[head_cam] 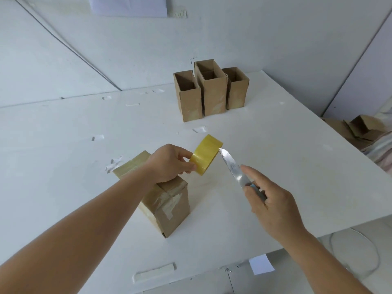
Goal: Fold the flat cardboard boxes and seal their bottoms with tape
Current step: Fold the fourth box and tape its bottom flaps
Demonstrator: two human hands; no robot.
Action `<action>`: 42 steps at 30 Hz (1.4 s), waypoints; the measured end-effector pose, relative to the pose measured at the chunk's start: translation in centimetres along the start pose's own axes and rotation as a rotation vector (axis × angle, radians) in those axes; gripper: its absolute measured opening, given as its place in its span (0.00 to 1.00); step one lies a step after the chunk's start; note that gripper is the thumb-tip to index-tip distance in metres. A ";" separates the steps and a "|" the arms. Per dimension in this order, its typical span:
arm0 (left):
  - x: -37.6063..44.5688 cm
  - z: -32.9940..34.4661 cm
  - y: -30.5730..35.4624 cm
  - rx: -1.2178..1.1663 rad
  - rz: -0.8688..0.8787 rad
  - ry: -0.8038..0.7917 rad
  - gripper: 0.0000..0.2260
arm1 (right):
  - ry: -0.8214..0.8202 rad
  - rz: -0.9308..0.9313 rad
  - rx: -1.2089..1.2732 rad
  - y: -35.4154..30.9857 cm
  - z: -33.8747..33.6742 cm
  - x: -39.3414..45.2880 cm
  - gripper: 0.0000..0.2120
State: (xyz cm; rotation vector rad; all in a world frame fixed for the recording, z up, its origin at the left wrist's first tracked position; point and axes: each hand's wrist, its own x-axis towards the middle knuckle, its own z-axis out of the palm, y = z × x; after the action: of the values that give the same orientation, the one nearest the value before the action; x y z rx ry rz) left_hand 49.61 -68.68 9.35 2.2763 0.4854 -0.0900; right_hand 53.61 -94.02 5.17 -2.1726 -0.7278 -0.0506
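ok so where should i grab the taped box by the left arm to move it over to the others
Grip the taped box by its two long upright side walls, coming down from above with a hand straddling the sealed end. It stands upright with the taped bottom facing up, so there is no open rim to hook. The left hand would probably have to put down the tape roll first.

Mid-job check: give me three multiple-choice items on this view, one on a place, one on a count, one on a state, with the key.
1. Where is the tape roll?
A. on the table
B. held in the left hand
C. inside a box

2. How many open-topped boxes stand at the far side of the table?
A. one
B. six
C. three

3. The near cardboard box has its upward face:
A. taped shut
B. open
C. crushed flat

Key: 1 B, the fingers pinch the roll off the table. 2 C, three stand clustered. 3 A, tape strips cross the flaps; the right hand holds a knife.
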 end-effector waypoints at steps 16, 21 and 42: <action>0.4 0.1 -0.5 0.055 0.035 0.010 0.04 | -0.362 -0.107 -0.284 -4.3 -0.5 1.5 0.20; 0.6 0.2 -0.6 0.059 0.034 0.026 0.04 | -0.402 -0.171 -0.408 -6.0 -1.3 1.8 0.21; 0.5 0.4 -1.2 -0.079 0.080 0.056 0.05 | -0.552 -0.124 -0.604 -2.4 5.5 2.7 0.22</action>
State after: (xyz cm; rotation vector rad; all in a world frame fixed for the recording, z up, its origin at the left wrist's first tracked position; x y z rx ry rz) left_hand 49.63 -68.08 8.15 2.2225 0.4188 0.0332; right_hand 53.54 -87.55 3.95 -2.7485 -1.2877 0.3165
